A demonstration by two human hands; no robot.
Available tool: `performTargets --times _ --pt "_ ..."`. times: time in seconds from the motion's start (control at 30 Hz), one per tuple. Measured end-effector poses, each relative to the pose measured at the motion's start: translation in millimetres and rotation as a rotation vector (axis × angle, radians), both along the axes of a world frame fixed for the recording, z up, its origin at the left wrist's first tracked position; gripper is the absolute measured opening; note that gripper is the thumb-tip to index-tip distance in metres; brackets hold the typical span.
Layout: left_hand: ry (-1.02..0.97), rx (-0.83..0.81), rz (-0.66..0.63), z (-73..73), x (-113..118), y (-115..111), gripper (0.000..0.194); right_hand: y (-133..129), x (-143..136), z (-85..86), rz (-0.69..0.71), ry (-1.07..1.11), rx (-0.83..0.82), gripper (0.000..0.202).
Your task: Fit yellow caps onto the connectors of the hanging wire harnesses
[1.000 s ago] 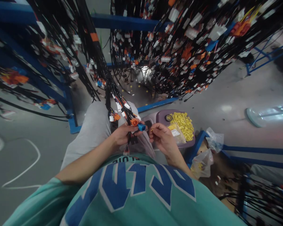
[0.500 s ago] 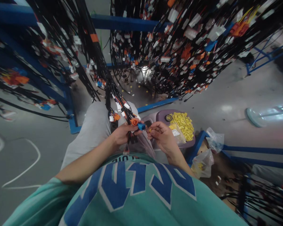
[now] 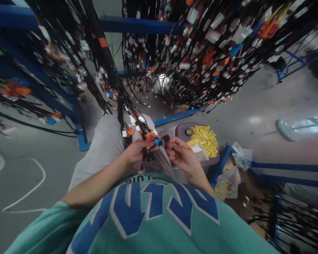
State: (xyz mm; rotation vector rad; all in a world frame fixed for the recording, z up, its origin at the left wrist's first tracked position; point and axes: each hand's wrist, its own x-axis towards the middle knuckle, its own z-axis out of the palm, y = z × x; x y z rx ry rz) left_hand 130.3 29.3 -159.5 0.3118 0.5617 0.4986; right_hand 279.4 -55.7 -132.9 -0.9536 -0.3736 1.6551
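My left hand is closed on a blue connector at the end of a black wire bundle. An orange connector of the same bundle sits just above its fingers. To the right, my right hand pinches a small yellow piece, mostly covered by the fingertips. A small gap separates this piece from the blue connector. Beyond my right hand, many yellow pieces lie on a purple stool-like surface, beside a clear bag of yellow pieces.
Thick wire harnesses with white, orange and blue connectors hang from a blue frame ahead. Another blue bar runs low in front. Plastic bags lie at the right, near more blue bars.
My right hand has turned slightly, and its fingers with the yellow piece have shifted a little to the right and up. My left hand keeps its hold, nearly still.
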Motion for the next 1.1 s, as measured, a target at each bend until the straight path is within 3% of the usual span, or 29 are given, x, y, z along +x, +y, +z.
performTargets --times 0.57,0.7,1.1 --pt "0.028 -0.016 0.007 -0.4 1 0 0.020 1 -16 -2.4 -0.157 -0.702 0.184 0.011" --pt "0.069 -0.052 0.037 2.5 3 -1 0.022 4 -17 -2.8 -0.208 -0.866 0.304 0.005" --pt "0.057 -0.052 0.024 -1.8 3 -1 0.021 14 -23 -15.8 -0.218 -0.736 0.331 0.004"
